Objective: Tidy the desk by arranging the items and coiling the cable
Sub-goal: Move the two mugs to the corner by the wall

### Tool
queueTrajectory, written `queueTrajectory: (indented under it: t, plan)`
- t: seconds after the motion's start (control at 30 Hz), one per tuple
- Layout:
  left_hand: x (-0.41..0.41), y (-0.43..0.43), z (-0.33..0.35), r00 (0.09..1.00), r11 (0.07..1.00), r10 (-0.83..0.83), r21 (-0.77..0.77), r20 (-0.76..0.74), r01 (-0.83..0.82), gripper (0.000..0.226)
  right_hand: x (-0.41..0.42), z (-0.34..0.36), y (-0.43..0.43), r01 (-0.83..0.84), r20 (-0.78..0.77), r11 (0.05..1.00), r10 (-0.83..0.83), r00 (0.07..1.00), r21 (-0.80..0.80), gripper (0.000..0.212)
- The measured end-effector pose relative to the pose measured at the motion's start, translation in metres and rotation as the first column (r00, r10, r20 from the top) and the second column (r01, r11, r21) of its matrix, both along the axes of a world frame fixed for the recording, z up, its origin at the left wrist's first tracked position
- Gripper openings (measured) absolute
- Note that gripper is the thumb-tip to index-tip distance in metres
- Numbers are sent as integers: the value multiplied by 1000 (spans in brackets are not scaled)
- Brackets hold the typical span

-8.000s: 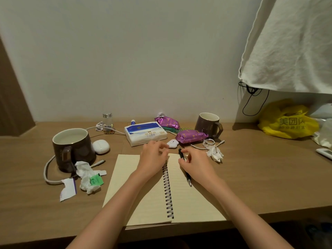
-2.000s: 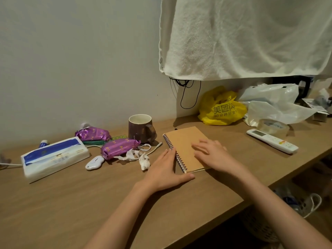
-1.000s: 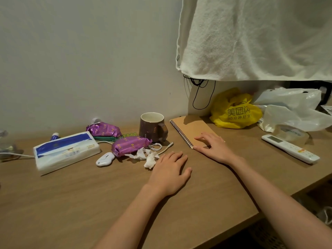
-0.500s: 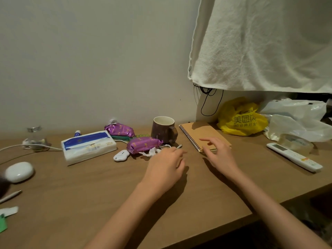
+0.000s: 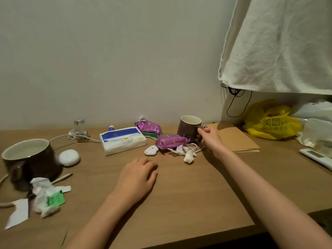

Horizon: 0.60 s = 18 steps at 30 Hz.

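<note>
Brown ceramic is what your right hand (image 5: 209, 139) has hold of: its fingers (image 5: 203, 131) are curled round the handle of the small mug (image 5: 188, 126), which stands upright on the tabletop (image 5: 188, 194). Just to the right of those fingers lies the closed kraft notebook (image 5: 233, 139), its spiral edge close to your knuckles. Directly below the fingers, towards you, a thin white cable loop (image 5: 191, 146) lies loose among crumpled tissue (image 5: 188, 156). A purple packet (image 5: 171, 141) lies just beside the mug's base on its left, so the mug's near side is crowded. A second purple packet (image 5: 148, 126) sits further back by the wall. Further left of the fingers come a small white gadget (image 5: 151, 150) and the tissue box (image 5: 123, 140).

Your left hand (image 5: 138, 175) rests palm down on the wood, well apart from the mug, its fingers (image 5: 150, 163) loosely bent and holding nothing. Far to their left stands a large mug (image 5: 28, 159) with a white earbud case (image 5: 69, 157) beside it. A pen (image 5: 62, 177) and a wad of tissue with a green wrapper (image 5: 47, 196) lie in front of it. A long white cable (image 5: 93, 140) runs from near a glass bottle (image 5: 79, 129) to behind the tissue box.

Well to the right of your right fingers sit a yellow bag (image 5: 271, 121) and a remote (image 5: 318, 158), below a hanging white towel (image 5: 280, 44).
</note>
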<state>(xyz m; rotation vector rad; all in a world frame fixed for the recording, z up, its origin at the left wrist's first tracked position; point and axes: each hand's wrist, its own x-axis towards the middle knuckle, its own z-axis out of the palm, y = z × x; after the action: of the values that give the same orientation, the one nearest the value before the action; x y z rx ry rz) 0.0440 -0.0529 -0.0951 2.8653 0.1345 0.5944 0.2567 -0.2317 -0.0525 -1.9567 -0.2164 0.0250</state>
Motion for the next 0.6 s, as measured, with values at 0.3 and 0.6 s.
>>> queueTrajectory:
  t: [0.3, 0.6]
  plan:
    - [4, 1, -8, 999, 1000, 4, -21, 32, -3, 34, 9, 7, 15, -61, -104, 992, 73, 992, 112, 31]
    - [1, -2, 14, 989, 929, -7, -364, 150, 61, 70, -30, 55, 10, -117, 190, 989, 99, 977, 85, 30]
